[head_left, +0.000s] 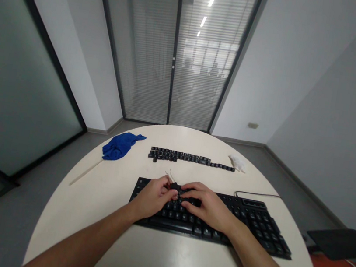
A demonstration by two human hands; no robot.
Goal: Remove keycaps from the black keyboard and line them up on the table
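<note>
The black keyboard [171, 226] lies near the table's front, under both hands. My left hand [152, 195] is closed, thumb against bent fingers, around what looks like a wire keycap puller [174, 186] with a black handle. Its two thin wire prongs point up and away from me above the keys. To the right, my right hand [209, 206] rests over the keyboard, fingers stretched toward the puller and thumb apart. Nothing shows in its grasp; the fingertips touch or nearly touch the keys. Beyond the keyboard, loose black keycaps [191, 157] stand in rows.
A blue cloth [120, 145] and a pale stick [86, 171] lie at the left. A crumpled white cloth or tissue [237, 163] sits at the back right. The keyboard's cable [257, 193] runs off right. The round white table [88, 209] curves down both sides.
</note>
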